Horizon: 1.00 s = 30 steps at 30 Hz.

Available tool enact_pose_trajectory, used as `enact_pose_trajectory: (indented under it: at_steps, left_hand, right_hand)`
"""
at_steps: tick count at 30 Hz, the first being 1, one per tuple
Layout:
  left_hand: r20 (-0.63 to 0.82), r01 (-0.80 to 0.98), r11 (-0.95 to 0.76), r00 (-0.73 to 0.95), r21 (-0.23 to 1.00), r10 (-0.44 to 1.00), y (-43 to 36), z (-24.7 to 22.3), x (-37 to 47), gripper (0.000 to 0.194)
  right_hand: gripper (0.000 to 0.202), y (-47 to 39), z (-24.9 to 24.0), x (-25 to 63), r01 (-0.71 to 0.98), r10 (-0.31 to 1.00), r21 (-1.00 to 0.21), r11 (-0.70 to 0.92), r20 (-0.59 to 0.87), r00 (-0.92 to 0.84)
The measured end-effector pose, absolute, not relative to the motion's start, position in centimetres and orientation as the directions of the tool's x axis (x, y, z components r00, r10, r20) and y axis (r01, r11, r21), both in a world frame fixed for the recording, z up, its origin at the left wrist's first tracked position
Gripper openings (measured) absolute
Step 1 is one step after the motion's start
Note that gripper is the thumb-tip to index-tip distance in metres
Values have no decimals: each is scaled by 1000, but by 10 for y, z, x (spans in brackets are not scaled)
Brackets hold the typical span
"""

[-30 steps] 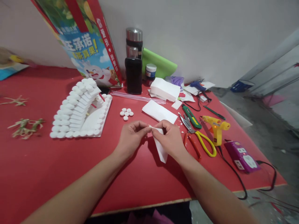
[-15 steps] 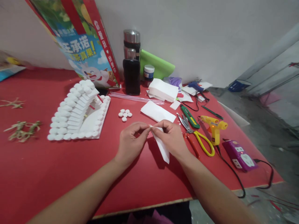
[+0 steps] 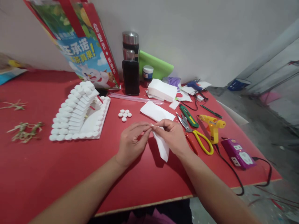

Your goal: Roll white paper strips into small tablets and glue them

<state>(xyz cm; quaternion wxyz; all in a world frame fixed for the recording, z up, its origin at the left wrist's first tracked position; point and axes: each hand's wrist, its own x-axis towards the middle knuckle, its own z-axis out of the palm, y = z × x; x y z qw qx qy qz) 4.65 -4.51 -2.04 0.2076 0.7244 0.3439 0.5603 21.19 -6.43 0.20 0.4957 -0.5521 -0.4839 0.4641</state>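
My right hand [image 3: 171,137] pinches the upper end of a folded white paper strip [image 3: 162,146], which hangs down toward the red table [image 3: 140,180]. The fingertips of my left hand [image 3: 134,141] are pressed together at the same end of the strip, touching it. Another folded white sheet [image 3: 157,111] lies just beyond my hands. Several small white discs [image 3: 124,114] are grouped to the left of that sheet. Farther left stands a white model with steps [image 3: 80,112], edged with white rounded pieces.
On the right lie yellow-handled scissors [image 3: 203,141], a green cutter [image 3: 188,115], a yellow glue gun [image 3: 213,124] and a purple power box [image 3: 238,154] with cables. A phone [image 3: 130,77], a flask [image 3: 130,39] and a printed bag [image 3: 86,53] stand behind.
The view has shifted slightly. Both hands keep their pinch at the strip's upper end, and the strip has turned a little.
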Motion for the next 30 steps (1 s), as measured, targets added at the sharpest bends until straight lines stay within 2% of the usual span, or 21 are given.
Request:
enact_pose_trajectory:
  at_steps: [2, 4, 6, 8, 12, 16, 22, 24, 26, 28, 30]
  left_hand:
    - [511, 120, -530, 158, 839, 845, -43, -14, 43, 8]
    - [287, -54, -283, 227, 958, 931, -40, -8, 39, 7]
    - [113, -132, -75, 310, 988, 944, -36, -4, 36, 8]
    - [32, -143, 20, 349, 990, 937, -34, -3, 33, 13]
    - [96, -134, -50, 356, 990, 929, -35, -3, 33, 9]
    - [157, -55, -147, 321, 988, 934, -37, -2, 35, 8]
    - [226, 91, -247, 196, 965, 954, -39, -6, 39, 7]
    - [234, 124, -266, 227, 956, 945, -37, -7, 38, 7]
    - [222, 128, -270, 303, 954, 927, -34, -6, 35, 8]
    - [212, 105, -266, 363, 958, 907, -32, -3, 31, 7]
    - [225, 76, -270, 367, 960, 903, -30, 0, 27, 5]
  right_hand:
    - [24, -63, 4, 218, 54, 998, -997, -62, -62, 9]
    - [23, -62, 7, 223, 75, 994, -995, -69, -75, -80]
    - [22, -62, 10, 226, 94, 988, -994, -58, -71, -141]
    - [21, -62, 12, 226, 86, 984, -995, -43, -58, -170]
    - [20, -63, 12, 223, 75, 985, -996, -46, -57, -163]
    - [24, -62, 11, 223, 205, 992, -977, -53, -74, -97]
    - [19, -65, 8, 214, 479, 975, -852, 213, 219, -43]
    - [19, -65, 11, 217, 495, 970, -837, 233, 239, -52]
    - [27, -63, 14, 227, 408, 992, -905, 124, 100, -79]
    - [44, -59, 16, 240, 213, 984, -973, -87, -117, -135]
    - [57, -55, 16, 250, 0, 944, -961, -277, -272, -189]
